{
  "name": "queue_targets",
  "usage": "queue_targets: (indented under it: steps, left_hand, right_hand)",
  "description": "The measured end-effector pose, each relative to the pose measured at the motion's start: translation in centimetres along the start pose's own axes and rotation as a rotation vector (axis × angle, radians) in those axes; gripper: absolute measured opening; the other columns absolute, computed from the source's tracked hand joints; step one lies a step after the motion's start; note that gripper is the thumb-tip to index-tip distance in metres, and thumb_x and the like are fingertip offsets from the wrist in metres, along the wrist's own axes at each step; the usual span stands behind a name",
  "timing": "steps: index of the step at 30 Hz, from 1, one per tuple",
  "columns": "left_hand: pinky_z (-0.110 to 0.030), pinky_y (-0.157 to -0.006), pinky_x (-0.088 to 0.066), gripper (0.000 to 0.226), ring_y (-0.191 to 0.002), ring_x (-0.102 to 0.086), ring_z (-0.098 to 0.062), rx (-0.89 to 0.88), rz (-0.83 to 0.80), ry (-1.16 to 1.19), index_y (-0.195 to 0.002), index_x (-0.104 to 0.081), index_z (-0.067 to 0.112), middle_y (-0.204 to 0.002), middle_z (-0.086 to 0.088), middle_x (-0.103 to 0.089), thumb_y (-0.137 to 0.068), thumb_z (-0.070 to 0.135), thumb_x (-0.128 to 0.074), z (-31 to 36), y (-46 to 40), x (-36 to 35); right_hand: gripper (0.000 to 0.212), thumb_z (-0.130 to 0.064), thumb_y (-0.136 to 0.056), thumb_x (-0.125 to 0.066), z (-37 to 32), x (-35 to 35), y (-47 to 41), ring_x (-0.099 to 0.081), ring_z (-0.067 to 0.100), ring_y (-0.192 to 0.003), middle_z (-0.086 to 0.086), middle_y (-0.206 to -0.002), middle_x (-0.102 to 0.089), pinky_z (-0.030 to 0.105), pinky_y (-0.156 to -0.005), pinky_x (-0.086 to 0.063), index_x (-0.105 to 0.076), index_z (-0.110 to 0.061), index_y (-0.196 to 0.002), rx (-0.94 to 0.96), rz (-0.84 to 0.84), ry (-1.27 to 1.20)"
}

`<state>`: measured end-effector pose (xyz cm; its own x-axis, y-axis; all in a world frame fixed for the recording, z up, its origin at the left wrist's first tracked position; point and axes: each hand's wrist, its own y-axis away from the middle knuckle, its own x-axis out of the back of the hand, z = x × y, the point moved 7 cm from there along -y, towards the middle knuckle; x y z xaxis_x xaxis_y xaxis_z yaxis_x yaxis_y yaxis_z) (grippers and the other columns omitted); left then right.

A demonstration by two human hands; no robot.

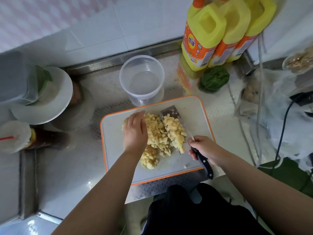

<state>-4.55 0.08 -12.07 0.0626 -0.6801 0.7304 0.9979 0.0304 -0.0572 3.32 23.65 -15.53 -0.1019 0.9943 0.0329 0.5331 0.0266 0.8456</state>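
The diced yellow vegetable (157, 131) sits heaped mid-way across the orange-rimmed cutting board (194, 119), part of it already riding on the flat blade of the cleaver (169, 111). The right hand (205, 150) has its fingers curled round the black handle and keeps the blade low as a scoop. The left hand (135, 131), fingers straight and together, presses against the pile's left side, seemingly to shove cubes onto the steel. The clear plastic tub (122, 77) waits just beyond the board's far edge, likely to receive the load.
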Motion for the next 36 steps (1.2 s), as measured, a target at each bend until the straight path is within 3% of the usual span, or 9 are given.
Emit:
queue_targets:
  steps: [2,4,8,11,15,21,27,32,36]
  left_hand:
    - [-0.045,-0.094,-0.046,0.031,-0.105,-0.054,-0.027,-0.03,0.104,-0.015,-0.122,-0.064,0.008,-0.111,-0.009,-0.065,-0.098,0.016,-0.045,0.5,-1.3,0.8]
    - [-0.048,-0.091,-0.046,0.032,-0.101,-0.053,-0.029,-0.017,0.11,-0.032,-0.128,-0.06,0.011,-0.106,-0.009,-0.064,-0.1,0.019,-0.048,1.3,-3.1,1.2]
    - [-0.048,-0.102,-0.04,0.044,-0.12,-0.048,-0.029,0.109,-0.17,-0.192,-0.146,-0.041,0.028,-0.124,-0.005,-0.061,-0.103,0.036,-0.044,1.4,-6.8,-0.8]
    - [-0.048,-0.098,-0.042,0.036,-0.116,-0.053,-0.032,0.13,-0.216,-0.267,-0.136,-0.049,0.027,-0.12,-0.007,-0.063,-0.103,0.038,-0.044,1.4,-8.2,-1.3]
    - [-0.049,-0.091,-0.048,0.026,-0.104,-0.057,-0.032,0.129,-0.19,-0.175,-0.123,-0.058,0.024,-0.104,-0.005,-0.065,-0.103,0.034,-0.044,1.7,-7.8,-1.5]
    - [-0.045,-0.079,-0.051,0.02,-0.098,-0.057,-0.027,0.127,-0.251,-0.104,-0.113,-0.057,0.025,-0.092,0.003,-0.059,-0.103,0.03,-0.041,2.3,-6.3,-2.1]
    - [-0.046,-0.083,-0.053,0.026,-0.1,-0.058,-0.027,0.151,-0.294,-0.081,-0.125,-0.054,0.024,-0.103,-0.001,-0.062,-0.104,0.031,-0.042,2.3,-7.0,-2.0]
    - [-0.037,-0.068,-0.048,0.032,-0.088,-0.061,-0.025,0.198,-0.262,-0.053,-0.137,-0.042,0.027,-0.1,-0.006,-0.066,-0.105,0.028,-0.037,1.4,-7.3,-1.7]
    - [-0.045,-0.096,-0.044,0.034,-0.114,-0.053,-0.03,0.237,-0.03,0.061,-0.135,-0.049,0.016,-0.12,-0.011,-0.061,-0.105,0.021,-0.035,0.7,-7.1,0.4]
  right_hand:
    - [0.023,-0.016,-0.1,-0.048,-0.2,0.4,0.4,-0.045,0.021,-0.049,0.016,-0.063,-0.054,0.03,-0.049,-0.042,-0.041,-0.008,-0.08,0.001,0.001,-0.001]
    - [0.022,-0.016,-0.1,-0.048,-0.4,0.8,0.8,-0.046,0.02,-0.05,0.015,-0.064,-0.054,0.029,-0.05,-0.043,-0.042,-0.007,-0.081,0.006,0.004,0.002]
    - [0.027,-0.017,-0.101,-0.047,-0.8,1.9,1.5,-0.047,0.02,-0.05,0.013,-0.064,-0.055,0.028,-0.049,-0.045,-0.042,-0.007,-0.076,0.025,0.024,0.035]
    - [0.028,-0.018,-0.101,-0.047,-1.0,2.4,2.0,-0.048,0.019,-0.05,0.012,-0.064,-0.056,0.028,-0.05,-0.045,-0.043,-0.007,-0.076,0.036,0.028,0.042]
    - [0.024,-0.019,-0.1,-0.048,-1.2,3.0,2.6,-0.048,0.02,-0.05,0.011,-0.062,-0.057,0.031,-0.054,-0.045,-0.044,-0.007,-0.08,0.064,0.025,0.04]
    - [0.02,-0.018,-0.1,-0.049,-1.2,3.5,3.6,-0.046,0.02,-0.051,0.012,-0.062,-0.056,0.03,-0.052,-0.044,-0.043,-0.008,-0.084,0.087,0.005,-0.012]
    - [0.025,-0.018,-0.099,-0.05,-3.7,2.7,4.0,-0.047,0.019,-0.05,0.01,-0.061,-0.056,0.029,-0.052,-0.046,-0.044,-0.007,-0.078,0.115,-0.052,-0.056]
    - [0.023,-0.015,-0.099,-0.051,-8.7,1.5,2.5,-0.047,0.02,-0.046,0.012,-0.059,-0.054,0.028,-0.047,-0.044,-0.046,-0.006,-0.079,0.133,-0.062,-0.117]
    - [0.023,-0.012,-0.099,-0.05,-12.8,0.1,0.5,-0.046,0.019,-0.044,0.011,-0.057,-0.052,0.026,-0.044,-0.043,-0.049,-0.006,-0.076,0.119,-0.054,-0.119]
